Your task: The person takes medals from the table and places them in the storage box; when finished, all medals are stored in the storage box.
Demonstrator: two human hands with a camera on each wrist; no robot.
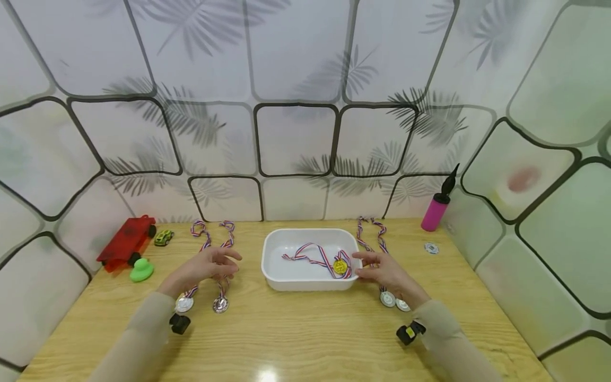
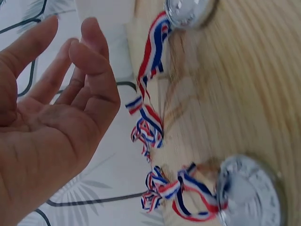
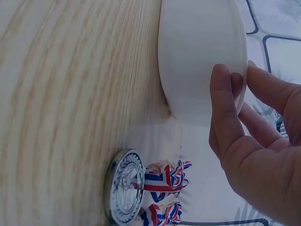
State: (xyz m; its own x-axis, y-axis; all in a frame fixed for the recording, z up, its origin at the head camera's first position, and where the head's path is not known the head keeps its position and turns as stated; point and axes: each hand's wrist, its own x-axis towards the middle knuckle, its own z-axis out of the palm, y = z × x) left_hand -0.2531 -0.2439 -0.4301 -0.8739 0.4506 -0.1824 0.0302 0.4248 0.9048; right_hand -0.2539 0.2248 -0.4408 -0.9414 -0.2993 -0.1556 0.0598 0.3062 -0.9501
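Observation:
A white plastic tray [image 1: 305,285] stands mid-table, with a gold medal [image 1: 340,266] on a striped ribbon lying inside. My right hand [image 1: 389,273] holds the tray's right end, fingers on both sides of its rim, as the right wrist view shows. Beside that hand lie two silver medals [image 1: 387,299], their red, white and blue ribbons stretched toward the wall. Over on the left, my left hand [image 1: 207,268] hovers with relaxed, slightly bent fingers and holds nothing. Beneath it are two more silver medals [image 1: 220,304] with ribbons [image 2: 153,52], partly hidden by the hand in the head view.
Toward the back left sit a red toy truck [image 1: 128,241], a small green toy car [image 1: 164,237] and a green rubber duck [image 1: 141,270]. A pink hand pump [image 1: 435,213] stands at the back right near a round chip [image 1: 431,248]. Patterned walls border the wooden table [image 1: 296,334].

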